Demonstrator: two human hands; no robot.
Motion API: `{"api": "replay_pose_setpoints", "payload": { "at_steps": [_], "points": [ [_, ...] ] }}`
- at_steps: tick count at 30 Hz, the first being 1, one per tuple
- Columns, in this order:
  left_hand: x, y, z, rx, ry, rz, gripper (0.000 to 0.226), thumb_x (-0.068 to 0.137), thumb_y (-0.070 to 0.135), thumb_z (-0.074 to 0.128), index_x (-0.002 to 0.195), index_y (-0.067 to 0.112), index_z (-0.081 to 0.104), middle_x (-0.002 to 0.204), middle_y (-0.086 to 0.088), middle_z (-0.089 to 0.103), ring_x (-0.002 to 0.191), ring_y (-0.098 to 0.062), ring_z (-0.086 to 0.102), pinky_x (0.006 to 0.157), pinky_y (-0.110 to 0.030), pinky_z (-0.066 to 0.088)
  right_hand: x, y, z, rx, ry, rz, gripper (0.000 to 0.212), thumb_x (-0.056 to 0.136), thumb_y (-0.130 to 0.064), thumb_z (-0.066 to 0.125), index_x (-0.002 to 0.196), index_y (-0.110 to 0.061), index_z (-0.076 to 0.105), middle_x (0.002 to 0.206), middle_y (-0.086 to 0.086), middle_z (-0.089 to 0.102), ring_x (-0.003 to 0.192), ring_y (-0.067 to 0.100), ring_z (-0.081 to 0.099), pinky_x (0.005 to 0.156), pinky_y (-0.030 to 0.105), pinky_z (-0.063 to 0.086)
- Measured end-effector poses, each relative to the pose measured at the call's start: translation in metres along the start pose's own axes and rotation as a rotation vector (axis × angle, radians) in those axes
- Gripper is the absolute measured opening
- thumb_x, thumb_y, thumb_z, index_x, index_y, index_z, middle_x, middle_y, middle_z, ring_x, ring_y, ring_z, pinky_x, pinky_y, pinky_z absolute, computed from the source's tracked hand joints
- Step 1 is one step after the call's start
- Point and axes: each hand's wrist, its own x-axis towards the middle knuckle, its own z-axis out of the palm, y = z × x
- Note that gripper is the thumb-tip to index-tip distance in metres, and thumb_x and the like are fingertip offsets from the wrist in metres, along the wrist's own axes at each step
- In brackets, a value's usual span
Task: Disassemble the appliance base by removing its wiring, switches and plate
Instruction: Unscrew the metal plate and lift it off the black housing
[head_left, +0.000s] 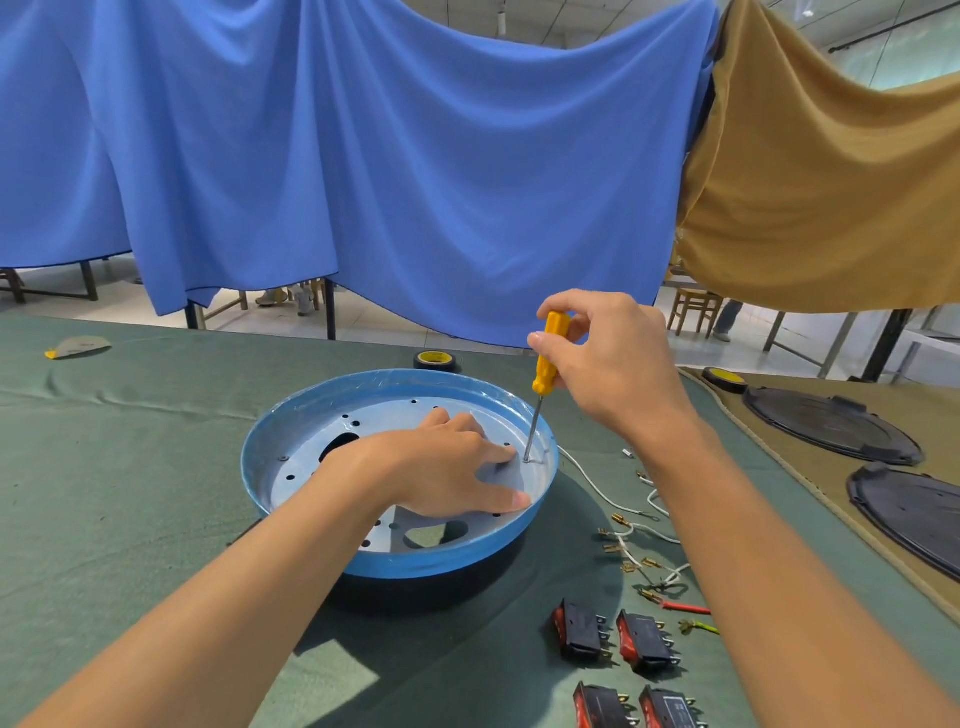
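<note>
On the green-covered tabletop, centre of view: the blue appliance base sits open side up, with its perforated metal plate lying inside on the floor of the shell. The left hand reaches in from the near side and rests palm-down on the plate, fingers straight and spread, holding nothing. The right hand is above the base's right rim, fingers curled round the yellow handle of a screwdriver. The shaft is nearly upright, slightly tilted, with its tip down on the plate near the right edge, just beside the left index fingertip. Whether the tip sits in a screw head cannot be made out. Right of the base and apart from it lie loose white wires with brass spade terminals, a short red wire and a green-yellow wire. At the near right edge are four black rocker switches with red rockers, in two rows of two. Beyond the base is a roll of black tape. A second roll lies on the tan mat at far right, next to two black round covers. Blue cloth and tan cloth hang behind the tabletop.
</note>
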Motion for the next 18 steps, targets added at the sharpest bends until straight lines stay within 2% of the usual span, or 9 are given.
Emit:
{"api": "replay_pose_setpoints", "payload": {
  "at_steps": [3,5,7,10,12,14,16,18],
  "points": [
    [-0.001,0.000,0.000,-0.011,0.000,0.003,0.065,0.092,0.065,0.034,0.150,0.036,0.026,0.150,0.002,0.028,0.133,-0.024,0.023,0.104,-0.041,0.025,0.003,0.007,-0.001,-0.121,-0.063,0.034,0.025,0.094,-0.018,0.056,0.118,-0.019,0.063,0.092,0.001,0.060,0.103,0.025,0.054,0.077,0.027,0.036],
    [-0.001,0.000,0.000,-0.011,0.000,0.004,0.065,0.092,0.065,0.033,0.150,0.037,0.026,0.150,0.003,0.028,0.133,-0.024,0.023,0.104,-0.041,0.025,0.003,0.010,0.000,-0.112,-0.111,0.059,0.032,0.095,-0.013,0.048,0.125,-0.016,0.057,0.094,0.003,0.059,0.105,0.026,0.052,0.076,0.026,0.032],
    [-0.001,0.000,0.001,-0.008,0.000,0.000,0.065,0.092,0.066,0.033,0.150,0.037,0.026,0.150,0.003,0.028,0.133,-0.024,0.023,0.104,-0.041,0.025,0.002,0.007,0.002,-0.091,-0.126,0.045,0.028,0.096,-0.017,0.047,0.122,-0.016,0.057,0.092,0.000,0.057,0.103,0.025,0.052,0.076,0.028,0.032],
    [-0.001,0.000,0.000,-0.007,-0.005,-0.010,0.066,0.091,0.067,0.033,0.150,0.037,0.025,0.151,0.002,0.027,0.134,-0.025,0.022,0.106,-0.043,0.025,-0.002,0.001,0.006,-0.086,-0.112,0.008,0.019,0.094,-0.038,0.058,0.105,-0.022,0.057,0.087,-0.002,0.059,0.096,0.024,0.051,0.076,0.033,0.040],
    [-0.001,0.000,0.000,-0.010,-0.006,-0.009,0.066,0.091,0.067,0.034,0.150,0.037,0.025,0.151,0.002,0.027,0.134,-0.024,0.022,0.106,-0.043,0.025,-0.003,0.001,0.007,-0.057,-0.140,0.001,0.014,0.095,-0.034,0.058,0.102,-0.023,0.054,0.088,0.002,0.062,0.098,0.026,0.057,0.082,0.037,0.046],
    [-0.001,0.000,0.000,-0.014,-0.005,-0.006,0.066,0.091,0.066,0.034,0.150,0.037,0.025,0.150,0.002,0.027,0.134,-0.024,0.022,0.105,-0.043,0.025,-0.004,0.001,0.006,-0.069,-0.189,-0.001,0.012,0.098,-0.022,0.051,0.109,-0.021,0.052,0.091,0.004,0.063,0.101,0.027,0.060,0.086,0.038,0.046],
    [-0.001,0.000,0.000,-0.017,-0.007,-0.008,0.066,0.091,0.066,0.034,0.150,0.037,0.025,0.151,0.002,0.027,0.134,-0.024,0.022,0.105,-0.043,0.025,-0.003,-0.001,0.004,-0.062,-0.239,0.016,0.022,0.097,-0.016,0.045,0.120,-0.019,0.046,0.096,0.006,0.060,0.097,0.024,0.061,0.082,0.040,0.051],
    [0.000,0.000,0.000,-0.020,-0.008,-0.013,0.066,0.091,0.067,0.034,0.150,0.038,0.025,0.151,0.002,0.027,0.134,-0.025,0.021,0.106,-0.044,0.025,-0.004,-0.003,0.003,-0.035,-0.263,0.040,0.024,0.095,-0.017,0.045,0.118,-0.018,0.040,0.099,0.004,0.056,0.087,0.022,0.061,0.075,0.042,0.053]
  ]
}}
